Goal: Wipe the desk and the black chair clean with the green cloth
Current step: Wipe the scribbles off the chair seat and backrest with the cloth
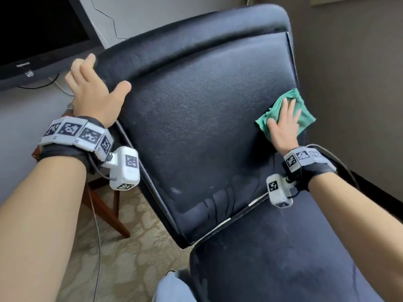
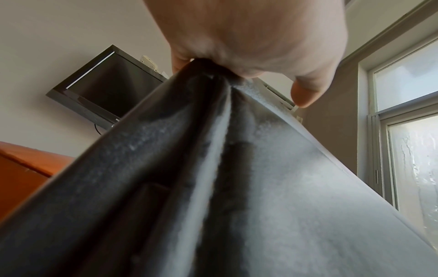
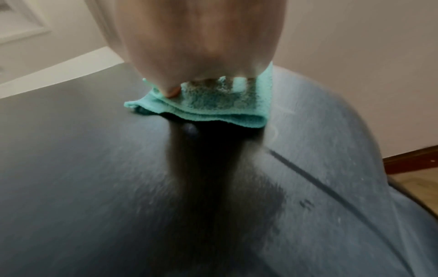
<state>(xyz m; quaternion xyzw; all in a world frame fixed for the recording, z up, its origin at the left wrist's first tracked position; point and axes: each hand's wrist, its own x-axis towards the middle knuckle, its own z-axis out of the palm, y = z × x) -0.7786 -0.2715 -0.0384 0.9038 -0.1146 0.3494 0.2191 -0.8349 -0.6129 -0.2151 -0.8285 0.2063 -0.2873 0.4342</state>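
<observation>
The black chair (image 1: 196,127) fills the middle of the head view, its backrest facing me and tilted. My left hand (image 1: 96,94) grips the backrest's upper left edge, thumb on the front and fingers behind. In the left wrist view the left hand (image 2: 249,37) pinches the black chair's edge (image 2: 237,187). The green cloth (image 1: 307,117) lies folded on the right side of the backrest. My right hand (image 1: 283,125) presses flat on it with straight, spread fingers. The right wrist view shows the right hand (image 3: 196,37) on the green cloth (image 3: 213,105) against the chair (image 3: 118,187).
A dark monitor (image 1: 32,29) hangs on the wall at the upper left. The wooden desk (image 2: 23,168) stands left of the chair, with its legs (image 1: 104,205) and a cable (image 1: 98,236) over the carpet. A wall (image 1: 359,83) lies close on the right.
</observation>
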